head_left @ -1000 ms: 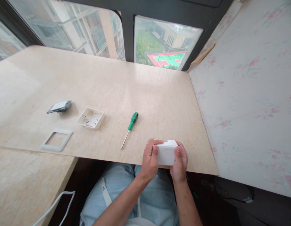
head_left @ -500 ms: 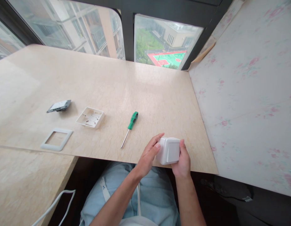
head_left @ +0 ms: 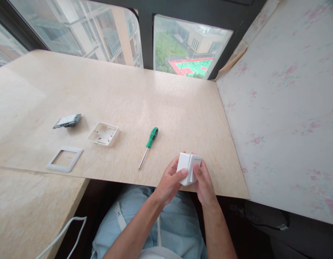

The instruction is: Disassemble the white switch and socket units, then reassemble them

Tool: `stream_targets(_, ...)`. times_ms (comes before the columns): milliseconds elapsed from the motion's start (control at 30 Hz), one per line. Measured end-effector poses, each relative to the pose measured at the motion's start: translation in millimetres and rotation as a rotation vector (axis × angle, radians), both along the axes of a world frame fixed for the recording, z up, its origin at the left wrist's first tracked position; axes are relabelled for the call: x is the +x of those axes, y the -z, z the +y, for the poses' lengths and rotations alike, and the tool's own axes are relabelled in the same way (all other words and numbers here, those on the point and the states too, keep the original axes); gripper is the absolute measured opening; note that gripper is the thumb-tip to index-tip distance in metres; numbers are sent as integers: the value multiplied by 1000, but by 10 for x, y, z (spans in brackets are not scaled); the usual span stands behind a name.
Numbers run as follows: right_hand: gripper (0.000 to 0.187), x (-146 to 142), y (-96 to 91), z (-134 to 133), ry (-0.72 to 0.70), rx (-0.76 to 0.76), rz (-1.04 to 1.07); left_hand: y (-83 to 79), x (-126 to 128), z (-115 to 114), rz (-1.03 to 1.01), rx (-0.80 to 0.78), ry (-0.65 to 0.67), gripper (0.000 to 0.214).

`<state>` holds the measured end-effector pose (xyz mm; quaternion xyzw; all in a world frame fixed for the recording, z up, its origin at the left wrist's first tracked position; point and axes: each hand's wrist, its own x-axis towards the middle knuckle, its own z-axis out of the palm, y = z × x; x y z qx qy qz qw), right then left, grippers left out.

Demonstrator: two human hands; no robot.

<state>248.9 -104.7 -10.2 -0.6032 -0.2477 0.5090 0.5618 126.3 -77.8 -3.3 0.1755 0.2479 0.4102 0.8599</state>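
Between my two hands is a white wall switch [head_left: 185, 163] with its box, held just above the front edge of the tabletop. My left hand [head_left: 170, 180] grips its left side, the thumb lying across the box's side wall. On the right, my right hand [head_left: 205, 181] wraps round the switch's other side with the thumb pressed on its front face. A screwdriver [head_left: 150, 142] with a green handle lies to the left of my hands. Farther left are an open white mounting box [head_left: 104, 133], a square white frame [head_left: 65, 159] and a switch module [head_left: 67, 121] tilted on its back part.
The beige tabletop [head_left: 182, 108] runs back to the window [head_left: 193, 46]. A flower-patterned wall [head_left: 285, 118] borders it on the right. At the lower left, a white cable [head_left: 66, 228] hangs over a lower-left countertop [head_left: 28, 201].
Both hands have turned the wall switch so its side wall shows more. My right thumb has come over onto its front face. The things on the tabletop have stayed put.
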Motion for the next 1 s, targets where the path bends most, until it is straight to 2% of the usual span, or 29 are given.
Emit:
stream_targets(100,99,53,11,-4,-32,-17,-80,64,16,-15,57,-6,-6,68)
stream_targets(200,103,101,-17,15,-49,-37,-111,141,21,-17,126,89,-28,68)
stream_targets(300,95,115,-92,38,-70,-1,-113,157,7,9,158,206,-41,72)
stream_targets(400,78,107,-172,51,-100,44,-149,124,-8,34,214,279,-53,71)
stream_targets(600,46,100,-259,28,-114,182,-304,120,15,1,341,277,-87,68)
stream_targets(767,45,115,-223,-10,-196,247,-404,140,48,-27,324,235,-91,66)
stream_targets(1000,47,97,-206,39,-242,255,-470,138,62,-19,338,182,-104,67)
